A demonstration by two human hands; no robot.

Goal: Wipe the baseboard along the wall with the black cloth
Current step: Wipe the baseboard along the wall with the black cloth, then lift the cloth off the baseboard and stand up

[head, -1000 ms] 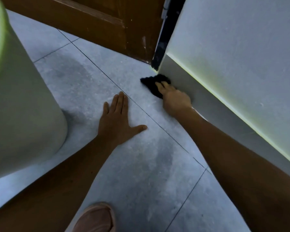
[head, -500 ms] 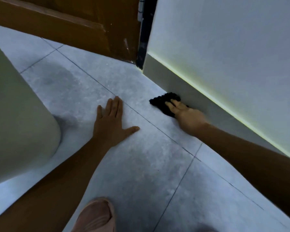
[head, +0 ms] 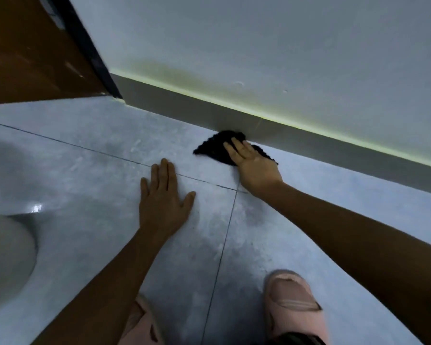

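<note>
Black cloth (head: 215, 148) pressed against the baseboard (head: 184, 109).
Right hand (head: 253, 164), grip flat and open, pins it at 12 o'clock; left hand (head: 163, 205), splayed, rests on the floor (head: 85, 170).

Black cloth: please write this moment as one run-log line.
right hand: pressing black cloth at baseboard foot | left hand: flat on floor tile | step: wiping

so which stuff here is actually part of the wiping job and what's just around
Part of the job:
black cloth
baseboard
right hand, pressing the cloth
left hand, flat on the floor

Just around:
wooden door
pink slippers
pale rounded object
</note>
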